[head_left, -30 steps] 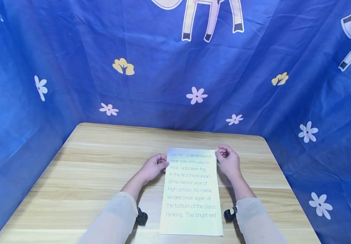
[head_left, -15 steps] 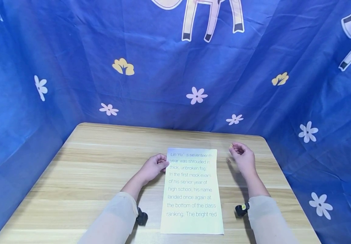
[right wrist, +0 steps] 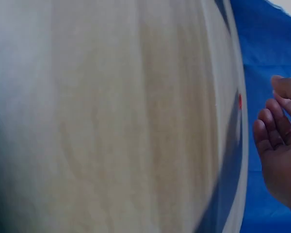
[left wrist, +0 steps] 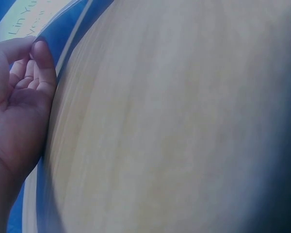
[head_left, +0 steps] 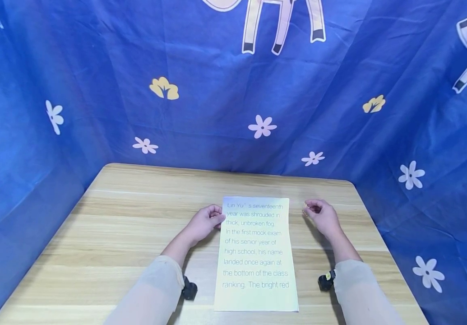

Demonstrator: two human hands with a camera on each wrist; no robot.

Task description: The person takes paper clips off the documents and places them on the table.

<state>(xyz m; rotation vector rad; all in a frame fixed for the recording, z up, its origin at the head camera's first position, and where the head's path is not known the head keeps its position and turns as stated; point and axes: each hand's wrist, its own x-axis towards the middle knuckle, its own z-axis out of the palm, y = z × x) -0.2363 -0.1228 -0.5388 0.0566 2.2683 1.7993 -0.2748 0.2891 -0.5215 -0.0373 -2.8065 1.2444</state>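
Observation:
A tall sheet of paper (head_left: 253, 298) with printed English text lies in front of me, pale yellow-green. My left hand (head_left: 204, 223) pinches its left edge near the top; in the left wrist view the thumb and index finger of that hand (left wrist: 26, 92) meet at the paper's edge (left wrist: 19, 26). To the right of the sheet, apart from it, my right hand (head_left: 323, 217) holds a tiny yellowish, clip-like thing (head_left: 304, 206) at the fingertips. I cannot tell its exact kind. The right wrist view shows this hand (right wrist: 281, 141) with its fingertips partly cut off.
The light wood table (head_left: 136, 216) has rounded far corners. A blue curtain (head_left: 209, 126) with flowers and animal legs encloses the back and both sides. A black wrist camera (head_left: 190, 289) sits at the left cuff, another camera (head_left: 325, 281) at the right.
My right hand has left the paper's top right corner and moved right, with the small yellowish thing at its fingertips, then slightly down toward the table. The left hand stays at the left edge.

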